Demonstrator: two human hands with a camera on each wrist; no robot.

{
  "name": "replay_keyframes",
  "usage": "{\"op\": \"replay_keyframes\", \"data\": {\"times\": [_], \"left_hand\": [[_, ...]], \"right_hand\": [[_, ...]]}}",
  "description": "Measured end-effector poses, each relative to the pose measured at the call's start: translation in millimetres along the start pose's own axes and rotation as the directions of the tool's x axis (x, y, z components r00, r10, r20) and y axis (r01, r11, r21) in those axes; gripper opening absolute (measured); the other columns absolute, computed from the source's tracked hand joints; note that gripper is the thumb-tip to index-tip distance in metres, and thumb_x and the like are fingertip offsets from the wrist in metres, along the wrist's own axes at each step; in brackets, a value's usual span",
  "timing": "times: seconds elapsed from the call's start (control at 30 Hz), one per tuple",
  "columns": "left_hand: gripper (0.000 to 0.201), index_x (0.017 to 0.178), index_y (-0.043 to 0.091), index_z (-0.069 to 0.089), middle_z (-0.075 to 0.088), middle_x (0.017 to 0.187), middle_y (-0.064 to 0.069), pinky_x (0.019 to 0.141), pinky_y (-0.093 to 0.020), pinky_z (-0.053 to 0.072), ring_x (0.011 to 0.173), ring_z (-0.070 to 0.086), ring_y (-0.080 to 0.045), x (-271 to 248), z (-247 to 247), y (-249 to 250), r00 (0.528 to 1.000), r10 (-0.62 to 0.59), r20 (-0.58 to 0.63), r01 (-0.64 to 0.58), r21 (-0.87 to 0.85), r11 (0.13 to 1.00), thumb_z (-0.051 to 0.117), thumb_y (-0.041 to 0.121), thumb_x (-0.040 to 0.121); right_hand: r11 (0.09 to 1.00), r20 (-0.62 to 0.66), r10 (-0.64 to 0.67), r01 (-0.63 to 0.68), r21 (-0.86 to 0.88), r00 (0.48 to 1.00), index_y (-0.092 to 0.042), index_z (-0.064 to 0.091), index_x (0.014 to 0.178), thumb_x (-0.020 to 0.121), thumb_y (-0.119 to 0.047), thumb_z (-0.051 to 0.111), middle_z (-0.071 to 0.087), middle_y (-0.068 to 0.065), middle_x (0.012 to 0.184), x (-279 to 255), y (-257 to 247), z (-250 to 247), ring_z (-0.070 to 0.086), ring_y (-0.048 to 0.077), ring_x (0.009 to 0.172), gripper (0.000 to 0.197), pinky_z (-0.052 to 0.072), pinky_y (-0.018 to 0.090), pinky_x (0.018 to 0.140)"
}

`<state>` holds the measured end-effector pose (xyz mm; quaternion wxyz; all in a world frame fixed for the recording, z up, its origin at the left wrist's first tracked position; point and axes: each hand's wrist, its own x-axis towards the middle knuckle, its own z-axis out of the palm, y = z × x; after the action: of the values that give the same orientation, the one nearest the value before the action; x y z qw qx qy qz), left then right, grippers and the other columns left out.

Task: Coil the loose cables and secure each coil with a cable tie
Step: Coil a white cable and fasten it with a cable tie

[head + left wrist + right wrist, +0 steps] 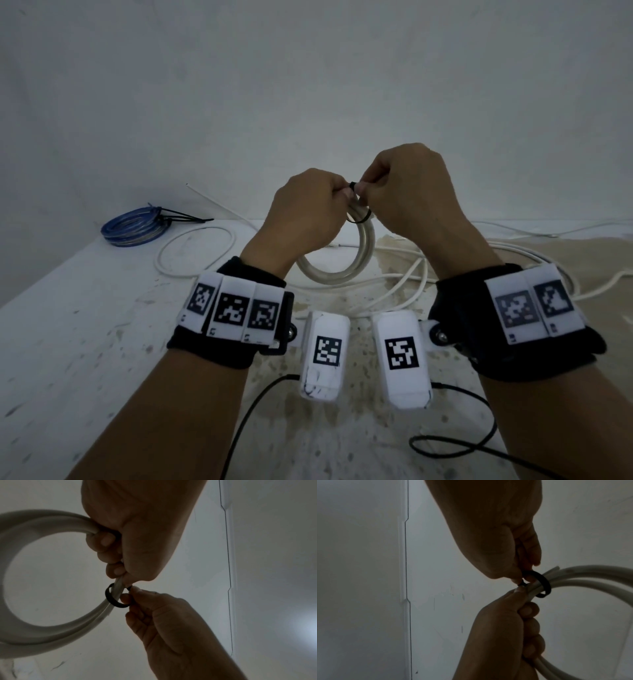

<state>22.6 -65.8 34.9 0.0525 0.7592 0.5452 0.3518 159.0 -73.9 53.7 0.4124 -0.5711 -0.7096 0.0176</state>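
A white cable coil (329,274) hangs upright above the table. My left hand (318,205) grips its top, fingers (106,545) curled round the strands. A black cable tie (360,218) forms a loose loop (113,599) round the strands just beside that grip. My right hand (380,192) pinches the tie's joined ends (521,583) between thumb and fingers, close against the left thumb. In the right wrist view the tie (543,584) rings the coil (590,574) with slack. A blue coil (133,228) with black ties lies at the back left.
Loose white cables (407,277) sprawl over the stained table (85,325) behind and right of my hands; another white loop (195,240) lies beside the blue coil. A wall stands close behind. Black sensor leads (455,442) trail near the front edge.
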Motion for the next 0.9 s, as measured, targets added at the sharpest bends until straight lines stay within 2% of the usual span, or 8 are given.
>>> {"op": "replay_keyframes", "data": {"times": [0.13, 0.27, 0.4, 0.5, 0.57, 0.7, 0.8, 0.9], "left_hand": [[0.027, 0.092, 0.023, 0.074, 0.067, 0.076, 0.012, 0.072, -0.031, 0.048, 0.073, 0.06, -0.01, -2, -7, 3, 1.0, 0.005, 0.015, -0.002, -0.18, 0.984, 0.049, 0.023, 0.099], [0.026, 0.091, 0.027, 0.074, 0.071, 0.082, 0.012, 0.071, -0.033, 0.049, 0.078, 0.064, -0.018, -6, -8, 12, 0.998, 0.01, 0.054, 0.004, -0.266, 0.964, 0.05, 0.023, 0.099], [0.026, 0.095, 0.024, 0.075, 0.073, 0.089, -0.003, 0.074, -0.035, 0.051, 0.084, 0.066, -0.028, -9, -5, 20, 0.995, 0.048, 0.083, -0.022, -0.294, 0.955, 0.049, 0.024, 0.1], [0.027, 0.094, 0.021, 0.075, 0.07, 0.09, -0.013, 0.059, -0.025, 0.042, 0.075, 0.061, -0.027, -11, -3, 26, 0.988, 0.097, 0.121, -0.049, -0.347, 0.937, 0.049, 0.023, 0.1], [0.027, 0.089, 0.021, 0.074, 0.067, 0.071, -0.006, 0.048, -0.015, 0.037, 0.057, 0.054, -0.011, -10, -2, 26, 0.992, 0.057, 0.111, -0.008, -0.4, 0.916, 0.049, 0.022, 0.1], [0.028, 0.085, 0.016, 0.072, 0.045, 0.045, 0.015, 0.038, -0.01, 0.026, 0.036, 0.037, -0.002, -6, -7, 21, 0.991, -0.077, 0.108, 0.124, -0.54, 0.832, 0.048, 0.018, 0.101], [0.03, 0.082, 0.016, 0.072, 0.044, 0.045, 0.015, 0.039, -0.012, 0.026, 0.035, 0.036, -0.002, -7, -8, 20, 0.988, -0.095, 0.119, 0.145, -0.552, 0.821, 0.049, 0.018, 0.1], [0.03, 0.085, 0.007, 0.073, 0.043, 0.048, 0.01, 0.043, -0.02, 0.025, 0.036, 0.032, -0.004, -5, -4, 21, 0.983, -0.155, 0.099, 0.184, -0.572, 0.799, 0.05, 0.019, 0.099]], "right_hand": [[0.943, 0.051, 0.164, -0.172, 0.285, 0.985, -0.01, 0.074, 0.075, 0.085, -0.03, 0.07, 0.071, 0.004, 0.069, 2, 2, 1, 0.068, 0.017, 0.07, 0.023, 0.059, 0.036, 0.072], [0.757, 0.227, 0.339, -0.408, 0.511, 0.913, 0.003, 0.072, 0.094, 0.084, -0.018, 0.07, 0.07, 0.017, 0.09, 2, 4, -13, 0.056, 0.012, 0.069, 0.023, 0.044, 0.021, 0.054], [0.591, 0.306, 0.419, -0.513, 0.623, 0.855, -0.009, 0.069, 0.088, 0.088, -0.013, 0.065, 0.068, 0.001, 0.087, 3, 8, -18, 0.06, 0.012, 0.074, 0.006, 0.043, 0.027, 0.062], [0.619, 0.148, 0.474, -0.448, 0.645, 0.868, 0.014, 0.061, 0.1, 0.09, -0.007, 0.059, 0.059, 0.014, 0.088, 8, 9, -14, 0.065, 0.034, 0.079, 0.023, 0.05, 0.037, 0.062], [0.672, 0.07, 0.434, -0.375, 0.639, 0.898, 0.02, 0.056, 0.1, 0.089, -0.008, 0.057, 0.058, 0.026, 0.084, 8, 8, -12, 0.064, 0.045, 0.079, 0.03, 0.052, 0.042, 0.063], [0.719, 0.141, 0.305, -0.325, 0.614, 0.942, 0.009, 0.068, 0.09, 0.089, -0.02, 0.069, 0.071, 0.02, 0.085, 6, 6, -12, 0.059, 0.016, 0.059, 0.029, 0.049, 0.027, 0.056], [0.753, 0.147, 0.243, -0.282, 0.594, 0.959, -0.003, 0.07, 0.075, 0.087, -0.016, 0.071, 0.066, 0.006, 0.067, 5, 5, -13, 0.058, 0.013, 0.058, 0.018, 0.048, 0.027, 0.059], [0.816, 0.074, 0.198, -0.206, 0.541, 0.977, -0.007, 0.066, 0.079, 0.091, -0.016, 0.065, 0.068, 0.002, 0.073, 6, 4, -13, 0.063, 0.013, 0.065, 0.015, 0.05, 0.027, 0.064]]}}
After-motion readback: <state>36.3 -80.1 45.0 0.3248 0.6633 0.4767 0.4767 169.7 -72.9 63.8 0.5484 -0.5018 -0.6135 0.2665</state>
